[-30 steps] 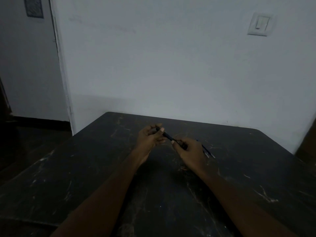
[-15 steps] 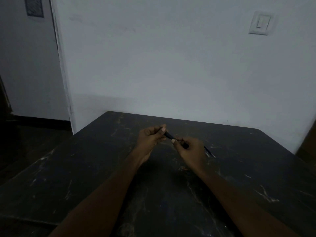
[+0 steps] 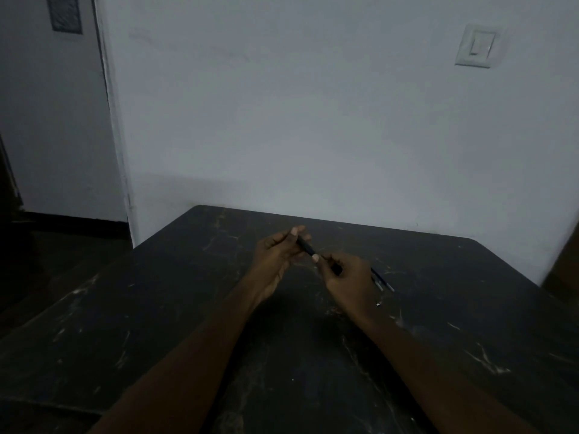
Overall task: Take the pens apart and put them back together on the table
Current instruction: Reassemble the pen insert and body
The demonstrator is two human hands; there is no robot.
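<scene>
Head view: a pale plastered wall (image 3: 313,120) with a square light switch (image 3: 476,47) fills the upper half, flat and matte. Below it stands the table (image 3: 156,308), a broad dark slab with rounded far corners, its surface scuffed with pale scratches and worn patches. Both bare forearms reach out over it. The left hand (image 3: 275,255) pinches the upper end of a dark pen (image 3: 308,247) between thumb and fingertips, closed on it; the right hand (image 3: 347,277) is curled shut on the lower end, one pale nail showing at the barrel. The pen is a slim, smooth, dark cylinder, held slanted just above the table's middle, between the hands. Just right of the right hand lie thin loose parts (image 3: 380,281), a bluish stick with pale ends, likely another pen or a refill; too dim to tell which. A tiny bright speck (image 3: 378,304) sits near the right wrist, perhaps a spring or tip.

As a judgement, the task is midway: one pen seems apart on the table, this one is being twisted or pulled, and whether open or closed is unclear. Reassembly seems left.
</scene>
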